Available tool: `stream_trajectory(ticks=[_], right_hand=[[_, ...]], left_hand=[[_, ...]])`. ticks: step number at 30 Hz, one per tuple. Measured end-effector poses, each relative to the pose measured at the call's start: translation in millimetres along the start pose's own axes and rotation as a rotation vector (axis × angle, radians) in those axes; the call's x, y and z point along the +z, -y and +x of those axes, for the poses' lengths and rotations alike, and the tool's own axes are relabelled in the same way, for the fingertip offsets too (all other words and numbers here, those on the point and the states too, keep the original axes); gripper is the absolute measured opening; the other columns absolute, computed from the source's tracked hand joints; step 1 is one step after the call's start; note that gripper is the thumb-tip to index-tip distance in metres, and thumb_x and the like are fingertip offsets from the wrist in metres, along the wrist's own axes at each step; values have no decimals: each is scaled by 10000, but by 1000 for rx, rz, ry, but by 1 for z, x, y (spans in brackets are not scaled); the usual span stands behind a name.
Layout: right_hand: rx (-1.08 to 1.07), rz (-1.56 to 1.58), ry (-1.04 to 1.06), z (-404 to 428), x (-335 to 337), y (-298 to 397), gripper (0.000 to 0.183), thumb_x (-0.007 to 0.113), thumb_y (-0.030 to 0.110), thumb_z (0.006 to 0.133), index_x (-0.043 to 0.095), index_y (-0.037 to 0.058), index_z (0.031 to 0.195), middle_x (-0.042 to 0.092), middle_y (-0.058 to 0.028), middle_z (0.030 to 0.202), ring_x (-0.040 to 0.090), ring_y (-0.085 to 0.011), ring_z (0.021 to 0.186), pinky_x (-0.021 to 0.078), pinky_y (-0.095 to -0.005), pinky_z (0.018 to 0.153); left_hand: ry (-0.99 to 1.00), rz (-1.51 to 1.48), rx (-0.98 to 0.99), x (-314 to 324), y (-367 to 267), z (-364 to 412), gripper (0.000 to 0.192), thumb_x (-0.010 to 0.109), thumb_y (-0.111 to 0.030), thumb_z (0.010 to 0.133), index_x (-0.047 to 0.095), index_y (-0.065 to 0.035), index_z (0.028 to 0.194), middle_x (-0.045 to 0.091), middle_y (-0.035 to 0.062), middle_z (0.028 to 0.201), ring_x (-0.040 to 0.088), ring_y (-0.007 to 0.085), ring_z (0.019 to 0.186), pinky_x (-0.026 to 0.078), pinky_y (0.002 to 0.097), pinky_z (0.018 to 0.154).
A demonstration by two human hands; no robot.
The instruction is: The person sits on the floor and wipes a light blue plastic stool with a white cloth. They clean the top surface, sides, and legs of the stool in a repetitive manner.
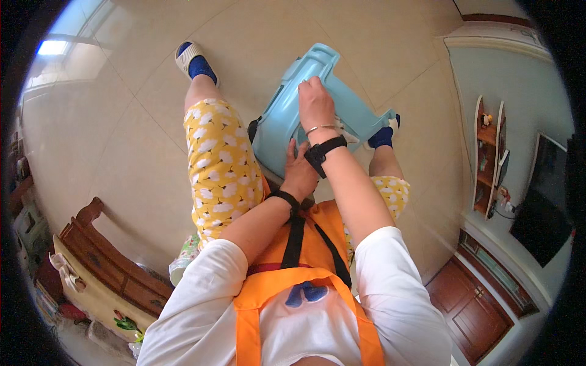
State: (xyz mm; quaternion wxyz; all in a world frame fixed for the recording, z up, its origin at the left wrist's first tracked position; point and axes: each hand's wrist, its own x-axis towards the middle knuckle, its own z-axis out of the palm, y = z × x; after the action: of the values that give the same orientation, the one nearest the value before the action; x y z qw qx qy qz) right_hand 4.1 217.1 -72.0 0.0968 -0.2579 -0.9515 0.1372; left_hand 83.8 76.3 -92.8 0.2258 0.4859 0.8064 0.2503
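A light blue moulded plastic piece [279, 121], with a raised end and a hooked arm at the right, stands tilted between my legs. Its exact kind is not clear. My right hand [317, 105] is curled into a fist over its upper middle; what its fingers close on is hidden. Lower down, my left hand [301, 171] rests against the near part of the plastic with its fingers apart. Something white [346, 132] shows beside my right wrist, partly covered. A black part [253, 129] sticks out at the left side of the plastic.
My legs are spread on the tiled floor [132, 119], with a white slipper [187, 57] at the far left. A carved wooden furniture piece [119, 265] stands at lower left. Along the right wall are a shelf [487, 158], a dark screen [540, 201] and a wooden door [476, 311].
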Motion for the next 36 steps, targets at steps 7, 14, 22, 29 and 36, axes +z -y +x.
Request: stream_trajectory(ticks=[7, 14, 22, 29, 36], right_hand=[[21, 37, -32, -50, -30, -26, 132, 562, 107, 875, 643, 70, 973, 520, -124, 893, 584, -330, 751, 496, -419, 629], [120, 52, -116, -105, -60, -49, 231, 595, 45, 826, 643, 57, 1051, 517, -140, 899, 581, -334, 759, 497, -408, 647], [803, -22, 54, -229, -61, -142, 180, 605, 84, 819, 658, 71, 990, 571, -127, 942, 575, -329, 907, 479, -406, 759], [572, 296, -332, -182, -73, -103, 101, 629, 143, 859, 666, 63, 909, 589, -114, 912, 586, -300, 878, 471, -375, 769], [579, 568, -339, -146, -36, -106, 83, 655, 105, 845, 649, 44, 899, 589, -103, 868, 595, -259, 795, 480, -351, 718]], left_hand=[[208, 146, 39, -7, -1, 2, 415, 536, -172, 844, 508, -61, 1242, 507, 120, 1248, 344, 289, 1315, 38, 531, 1148], [75, 130, 126, 0, 0, -6, 276, 566, -69, 775, 574, -40, 1050, 547, 93, 1159, 373, 265, 1296, 116, 483, 1153], [104, 197, 116, -16, -2, 4, 373, 669, -164, 703, 577, -49, 1046, 539, 96, 1163, 383, 278, 1273, 160, 515, 1129], [122, 186, 75, -33, 22, 19, 534, 748, -228, 660, 537, -72, 1124, 504, 102, 1224, 365, 314, 1278, 126, 569, 1118], [-158, -174, -9, -49, 45, 51, 525, 729, -260, 753, 517, -27, 1174, 500, 175, 1235, 444, 366, 1200, 340, 465, 1011]])
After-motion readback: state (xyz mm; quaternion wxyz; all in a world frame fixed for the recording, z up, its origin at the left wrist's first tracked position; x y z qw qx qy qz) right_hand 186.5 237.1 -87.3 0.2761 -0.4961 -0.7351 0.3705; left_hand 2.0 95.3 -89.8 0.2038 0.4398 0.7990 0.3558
